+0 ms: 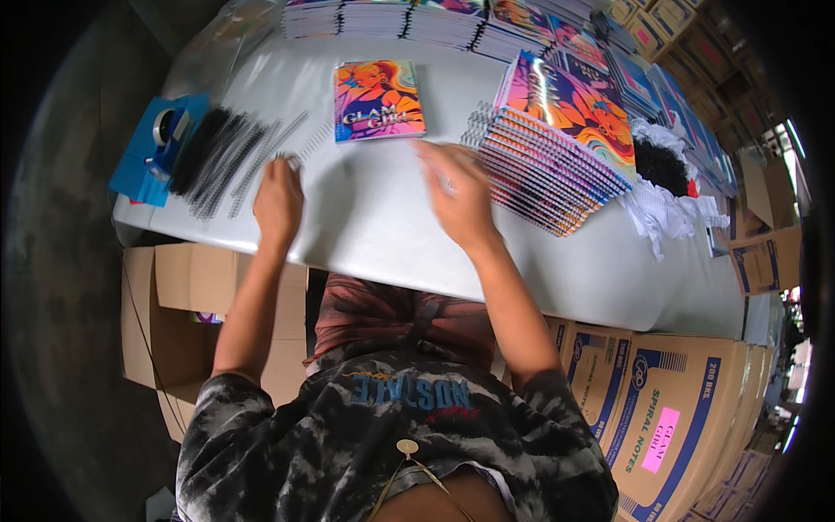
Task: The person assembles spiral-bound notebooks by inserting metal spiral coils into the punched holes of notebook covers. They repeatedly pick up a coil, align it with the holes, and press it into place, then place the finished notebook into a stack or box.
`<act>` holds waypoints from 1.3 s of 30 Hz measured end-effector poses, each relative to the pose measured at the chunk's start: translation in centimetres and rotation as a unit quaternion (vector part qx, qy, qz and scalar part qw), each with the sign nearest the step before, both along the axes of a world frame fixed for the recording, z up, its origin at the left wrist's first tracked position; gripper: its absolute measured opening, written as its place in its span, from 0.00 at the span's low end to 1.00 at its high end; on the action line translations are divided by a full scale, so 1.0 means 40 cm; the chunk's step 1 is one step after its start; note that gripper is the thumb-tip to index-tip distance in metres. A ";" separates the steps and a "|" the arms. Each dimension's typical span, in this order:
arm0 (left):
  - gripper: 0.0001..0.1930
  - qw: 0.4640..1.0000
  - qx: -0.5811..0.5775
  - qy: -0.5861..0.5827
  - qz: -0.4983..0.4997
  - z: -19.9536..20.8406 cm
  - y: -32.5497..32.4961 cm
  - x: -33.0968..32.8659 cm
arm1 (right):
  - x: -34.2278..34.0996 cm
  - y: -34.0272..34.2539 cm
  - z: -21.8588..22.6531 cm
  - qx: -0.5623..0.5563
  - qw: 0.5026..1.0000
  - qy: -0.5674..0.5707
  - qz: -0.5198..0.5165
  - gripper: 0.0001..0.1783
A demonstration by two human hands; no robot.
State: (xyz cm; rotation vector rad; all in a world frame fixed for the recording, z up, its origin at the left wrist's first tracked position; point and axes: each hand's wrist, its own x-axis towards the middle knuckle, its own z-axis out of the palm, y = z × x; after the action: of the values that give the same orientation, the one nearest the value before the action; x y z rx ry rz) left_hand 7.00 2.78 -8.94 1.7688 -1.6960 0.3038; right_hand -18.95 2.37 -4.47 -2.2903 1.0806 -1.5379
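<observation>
My left hand (278,202) is closed at the left of the table. A thin spiral binding coil (315,137) slants from its fingertips toward the notebook, faint and blurred. Beside this hand lies a heap of loose black spiral coils (217,161). A small notebook (379,100) with a colourful illustrated cover lies flat ahead, between and beyond my hands. My right hand (459,191), smeared by motion, hovers near its lower right corner with fingers stretched and nothing visible in them. Right of that hand rises a leaning stack of spiral-bound notebooks (557,143).
A tape dispenser (165,139) sits on a blue sheet (135,165) at the far left. More notebook stacks (374,19) line the table's back edge. Crumpled white paper (657,213) lies at right. Cardboard boxes (670,418) stand below right, with an open carton (187,278) below left.
</observation>
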 end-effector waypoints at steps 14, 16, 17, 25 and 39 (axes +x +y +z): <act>0.39 0.928 0.018 0.317 -0.193 0.078 -0.086 0.106 | 0.061 -0.103 -0.028 0.192 0.948 -0.234 0.094 0.10; 0.36 0.793 0.070 0.524 -0.303 0.117 -0.049 0.031 | -0.013 -0.023 -0.021 0.174 0.950 -0.234 0.113 0.09; 0.28 0.735 0.118 0.578 -0.334 0.077 -0.037 0.018 | -0.047 0.005 -0.045 0.191 0.950 -0.211 0.126 0.08; 0.10 0.776 0.221 0.503 -0.309 -0.052 0.074 -0.131 | -0.144 0.149 -0.086 0.289 0.897 -0.306 0.131 0.12; 0.21 0.966 0.240 -0.017 0.092 0.022 -0.222 0.250 | -0.123 0.099 -0.120 0.295 0.907 -0.264 0.143 0.13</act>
State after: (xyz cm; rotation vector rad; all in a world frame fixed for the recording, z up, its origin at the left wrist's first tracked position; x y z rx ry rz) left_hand 17.00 -6.11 -8.04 2.2905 -1.7333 -0.0043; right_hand -23.87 6.33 -9.26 -1.4333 0.8499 -1.3483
